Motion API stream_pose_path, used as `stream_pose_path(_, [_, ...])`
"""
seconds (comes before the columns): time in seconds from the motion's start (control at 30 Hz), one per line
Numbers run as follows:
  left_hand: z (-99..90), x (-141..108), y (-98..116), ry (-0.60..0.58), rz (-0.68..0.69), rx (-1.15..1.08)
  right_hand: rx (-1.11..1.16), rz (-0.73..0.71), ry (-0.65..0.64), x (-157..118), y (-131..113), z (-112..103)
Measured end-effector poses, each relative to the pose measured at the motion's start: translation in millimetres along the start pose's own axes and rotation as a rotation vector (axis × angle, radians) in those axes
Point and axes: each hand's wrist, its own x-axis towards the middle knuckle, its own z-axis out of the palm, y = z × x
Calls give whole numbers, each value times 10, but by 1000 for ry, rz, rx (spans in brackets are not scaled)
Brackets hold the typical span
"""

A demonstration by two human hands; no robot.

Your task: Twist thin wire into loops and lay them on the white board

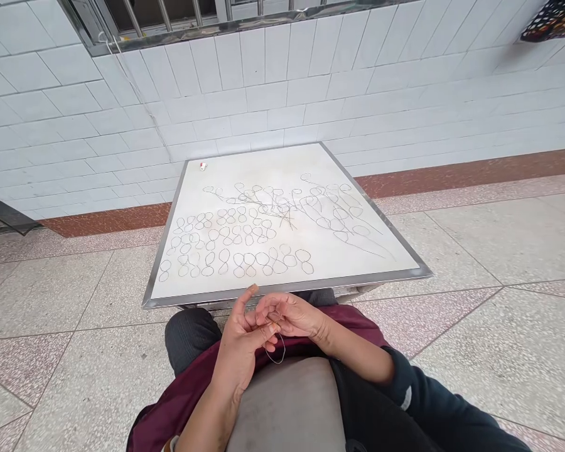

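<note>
A thin wire loop (282, 359) hangs below the fingers of both my hands, above my lap. My left hand (242, 336) is closed on the wire with thumb and fingers, its index finger pointing up toward the board's near edge. My right hand (295, 316) meets it from the right, its curled fingers pinching the upper part of the wire. The exact grip is partly hidden by the fingers. Just beyond, rows of wire figure-eights (224, 254) lie on the white board (358, 267).
Longer wires with looped ends (341, 232) lie spread across the board's middle and right. A small red-and-white object (203, 166) sits in its far left corner. A metal edge (287, 290) frames the board. Behind it rises a white tiled wall (263, 94) with a barred window.
</note>
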Motion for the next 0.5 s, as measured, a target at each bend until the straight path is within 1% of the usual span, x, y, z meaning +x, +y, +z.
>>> stream_pose_path(0.33, [20,-11,-103,21,72,25,27,-38,-10,14,45,-17])
stream_pose_path(0.4, [26,-16,-108,17,84,28,6,-46,-1,7,21,-6])
stream_pose_path(0.5, [23,-24,-107,42,123,54,-41,-105,48,-8,-40,48])
